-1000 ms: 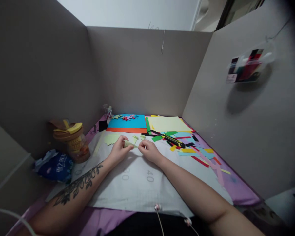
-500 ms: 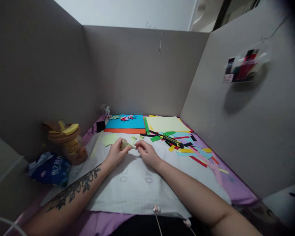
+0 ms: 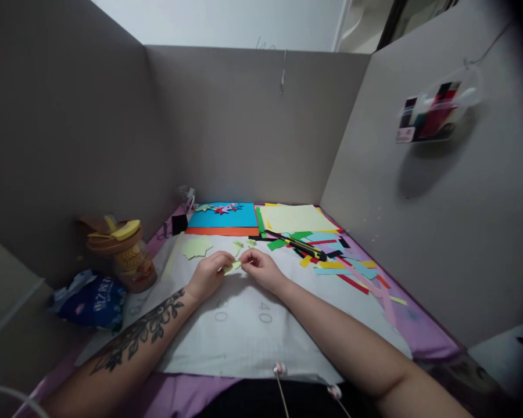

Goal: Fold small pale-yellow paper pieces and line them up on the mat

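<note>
Pale green paper piece [image 3: 232,267] sits pinched between your two hands, just above the white cutting mat [image 3: 244,325]. Your left hand [image 3: 209,274] has its grip closed on the piece's left end; your right hand [image 3: 261,268] has its grip closed on the right tip. Both hands rest low on the mat, near its far edge.

Close behind the hands: a larger pale green cutout [image 3: 196,247] and small green scraps [image 3: 244,245]. Right of your right hand, a heap of coloured paper strips [image 3: 344,267] and a yellow-black utility knife [image 3: 296,244]. Left edge: a jar with a yellow lid [image 3: 122,252] and a blue packet [image 3: 91,296]. Grey partition walls [image 3: 253,128] close three sides; bare mat lies toward you.

Mat shows printed "30" and "40". Packet lettering is too blurred to read.
</note>
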Tool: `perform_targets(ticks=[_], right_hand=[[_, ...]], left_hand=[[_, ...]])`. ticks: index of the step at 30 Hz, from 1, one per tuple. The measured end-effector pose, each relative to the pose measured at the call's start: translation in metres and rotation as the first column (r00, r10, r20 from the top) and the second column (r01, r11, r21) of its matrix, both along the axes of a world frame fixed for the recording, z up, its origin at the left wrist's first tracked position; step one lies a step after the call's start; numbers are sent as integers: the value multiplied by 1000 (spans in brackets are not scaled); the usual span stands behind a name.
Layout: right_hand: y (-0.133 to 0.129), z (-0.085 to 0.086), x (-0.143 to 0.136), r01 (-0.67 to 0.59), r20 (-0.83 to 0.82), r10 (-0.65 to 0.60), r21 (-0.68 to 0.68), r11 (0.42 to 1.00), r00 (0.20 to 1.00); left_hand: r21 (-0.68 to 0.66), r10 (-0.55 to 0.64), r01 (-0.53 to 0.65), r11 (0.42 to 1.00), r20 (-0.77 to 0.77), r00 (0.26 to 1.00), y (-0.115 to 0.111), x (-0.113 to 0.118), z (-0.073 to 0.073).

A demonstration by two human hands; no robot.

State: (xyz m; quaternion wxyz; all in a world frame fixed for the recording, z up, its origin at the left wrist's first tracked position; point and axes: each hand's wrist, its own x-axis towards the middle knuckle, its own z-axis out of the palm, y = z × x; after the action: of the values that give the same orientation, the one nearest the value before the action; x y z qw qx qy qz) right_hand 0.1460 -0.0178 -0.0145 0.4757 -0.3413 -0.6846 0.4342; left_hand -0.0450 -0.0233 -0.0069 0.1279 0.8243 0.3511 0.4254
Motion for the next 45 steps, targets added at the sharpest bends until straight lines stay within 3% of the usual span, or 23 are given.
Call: perform_targets(ticks=[7, 12, 16, 24, 30, 38, 45], right_hand=[[1, 0, 0, 21, -29, -21, -30, 999, 999], [0, 1, -1, 64, -33, -67, -77, 995, 997], [3, -2, -2, 87, -62, -96, -134, 987, 993], [7, -7, -6, 49, -249, -98, -198, 979, 963], [5, -8, -7, 46, -195, -72, -132, 990, 978], [6, -7, -5, 70, -161, -89, -118, 991, 983], [19, 1, 17, 174, -170, -193, -120, 977, 966]], left_hand=[[-263, 163, -131, 956, 105, 981, -2, 8, 5], [-470, 201, -56, 881, 265, 943, -4, 17, 9], [-562, 225, 9, 827, 346, 911, -6, 23, 9], [-641, 178, 216, 737, 492, 852, -10, 29, 5], [-619, 225, 102, 779, 427, 876, -13, 32, 7], [-696, 283, 155, 702, 471, 835, -10, 31, 10], [-684, 340, 128, 718, 506, 793, 3, 17, 6]])
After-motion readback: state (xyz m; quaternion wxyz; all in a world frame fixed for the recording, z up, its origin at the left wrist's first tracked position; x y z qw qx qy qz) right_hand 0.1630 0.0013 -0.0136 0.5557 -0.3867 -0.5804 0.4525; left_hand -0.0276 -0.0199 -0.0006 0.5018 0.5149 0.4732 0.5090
